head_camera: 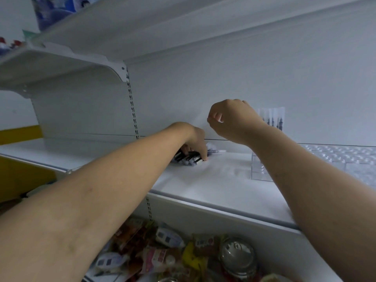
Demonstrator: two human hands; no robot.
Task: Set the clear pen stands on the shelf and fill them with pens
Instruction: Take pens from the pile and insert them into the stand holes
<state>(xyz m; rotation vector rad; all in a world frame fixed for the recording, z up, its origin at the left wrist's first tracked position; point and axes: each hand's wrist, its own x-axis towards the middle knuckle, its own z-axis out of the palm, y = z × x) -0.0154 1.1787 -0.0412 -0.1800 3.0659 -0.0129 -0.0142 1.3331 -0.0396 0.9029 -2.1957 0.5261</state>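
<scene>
Shelf (213, 180): white, the middle one of the unit.

Pile of pens (188, 157) lies flat on it, towards the back wall, left of centre. Dark barrels, long axes running roughly left to right. One pale tip pokes out on the right side, pointing towards the stand.

Clear pen stand (259, 169) sits on the same shelf, right of the pile and a little nearer the front edge, with bare shelf between the two. The right forearm hides part of it. A few standing pens (273, 119) are upright in its far row, against the wall. More clear trays (356, 163) lie further right.

Left hand (196, 142): reached in over the pile, palm down, with fingers and thumb curled round a clutch of pens. The thumb tip touches the shelf at the pile's right edge. This is the hand nearer the pens.

Right hand (234, 121): raised above the shelf between pile and stand, fingers curled in. Seen from the back, so I cannot tell whether it pinches anything. This is the hand nearer the stand.

Judgement: the next move means lifting the pens, carrying them right and turning them from flat to upright.

Below the shelf is a bin of mixed packets (162, 251).
</scene>
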